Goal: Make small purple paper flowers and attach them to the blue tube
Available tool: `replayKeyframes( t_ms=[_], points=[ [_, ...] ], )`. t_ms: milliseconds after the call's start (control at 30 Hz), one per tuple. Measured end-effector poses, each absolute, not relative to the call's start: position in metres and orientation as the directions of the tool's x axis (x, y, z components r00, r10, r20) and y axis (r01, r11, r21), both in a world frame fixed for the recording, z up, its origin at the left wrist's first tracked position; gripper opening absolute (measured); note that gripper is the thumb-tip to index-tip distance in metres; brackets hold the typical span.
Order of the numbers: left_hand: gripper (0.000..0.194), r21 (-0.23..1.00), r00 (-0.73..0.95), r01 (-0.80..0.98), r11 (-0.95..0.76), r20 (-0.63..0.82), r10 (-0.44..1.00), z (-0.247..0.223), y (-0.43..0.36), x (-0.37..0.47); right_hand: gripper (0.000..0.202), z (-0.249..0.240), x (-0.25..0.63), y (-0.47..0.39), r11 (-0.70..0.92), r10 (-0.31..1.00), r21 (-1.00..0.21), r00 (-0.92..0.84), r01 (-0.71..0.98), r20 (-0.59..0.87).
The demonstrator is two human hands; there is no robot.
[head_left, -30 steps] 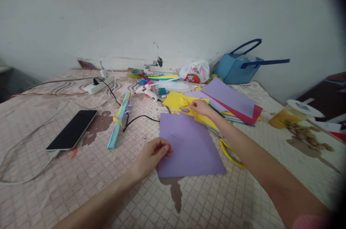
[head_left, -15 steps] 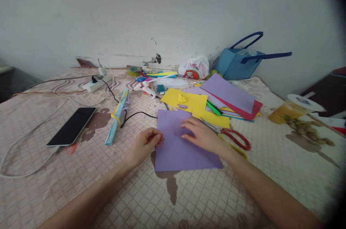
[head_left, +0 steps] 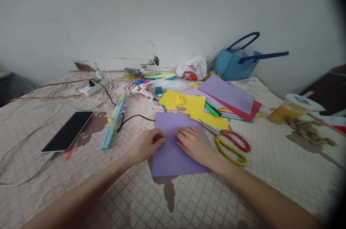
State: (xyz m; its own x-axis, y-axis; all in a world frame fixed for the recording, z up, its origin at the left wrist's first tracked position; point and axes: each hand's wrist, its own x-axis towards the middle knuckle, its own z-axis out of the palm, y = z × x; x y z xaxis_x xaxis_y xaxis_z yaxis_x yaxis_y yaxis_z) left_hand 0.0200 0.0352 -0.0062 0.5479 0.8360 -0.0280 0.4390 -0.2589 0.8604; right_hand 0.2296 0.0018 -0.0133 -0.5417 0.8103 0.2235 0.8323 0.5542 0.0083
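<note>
A purple sheet [head_left: 175,162] lies flat on the patterned tablecloth in front of me. At its left edge my left hand [head_left: 148,145] is closed, fingers curled with thumb near the fingertips; what is between them, if anything, is too small to name. My right hand [head_left: 195,146] rests on the right part of the sheet with its fingers stretched out and holds nothing. Scissors [head_left: 231,149] with red and yellow handles lie right of that hand. Yellow paper [head_left: 193,102] is behind the purple sheet, with a crumpled yellow piece [head_left: 180,100] on it.
On the left are a phone [head_left: 69,131], a blue paper roll [head_left: 113,122] and a power strip [head_left: 94,86]. A glue gun [head_left: 144,92] and a green cutter [head_left: 213,108] sit behind the sheet. A drink cup [head_left: 283,112] and a blue bag [head_left: 235,65] are on the right.
My right hand has moved left and down over the purple sheet and now lies on it, uncovering the yellow scissor handle. The view has shifted slightly.
</note>
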Motion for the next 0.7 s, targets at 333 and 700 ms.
replayKeyframes(
  t_ms=[333,700],
  points=[
    [0.022,0.918,0.424,0.381,-0.109,-0.069,0.903,-0.015,0.035,0.013,0.023,-0.007,0.225,-0.009,0.589,0.801,-0.079,-0.567,0.805,0.194],
    [0.036,0.964,0.432,0.07,0.256,-0.261,0.863,-0.003,0.029,0.007,0.017,-0.013,0.221,-0.007,0.597,0.786,-0.039,-0.575,0.801,0.229]
  ],
)
